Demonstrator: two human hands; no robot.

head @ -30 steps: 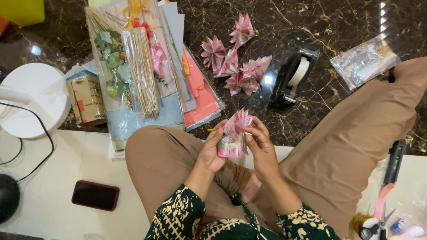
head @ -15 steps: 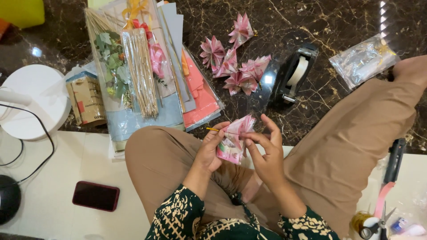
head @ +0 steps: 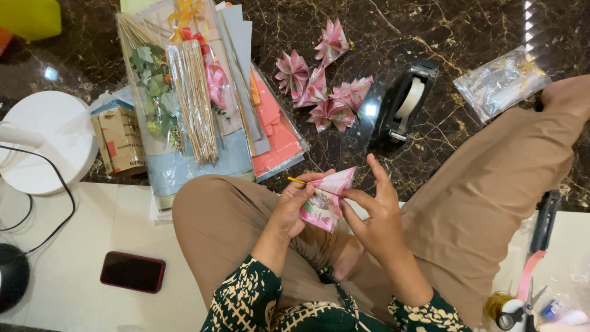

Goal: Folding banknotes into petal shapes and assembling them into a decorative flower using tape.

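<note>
Pink folded paper piece (head: 326, 200) held above the lap, between both hands. Left hand (head: 294, 206) closed round its lower part w/ a thin yellow stick (head: 297, 181); right hand (head: 375, 212) pinches the upper edge, other fingers spread. Judgement: creases need firm, even pinching; stick kept centred. Long axis runs diagonally, tip pointing up-right toward tape dispenser (head: 402, 104).

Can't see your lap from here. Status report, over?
Left hand and right hand both pinching pink folded paper flower. Thin yellow stick under left thumb. Nothing obstructing.
</note>
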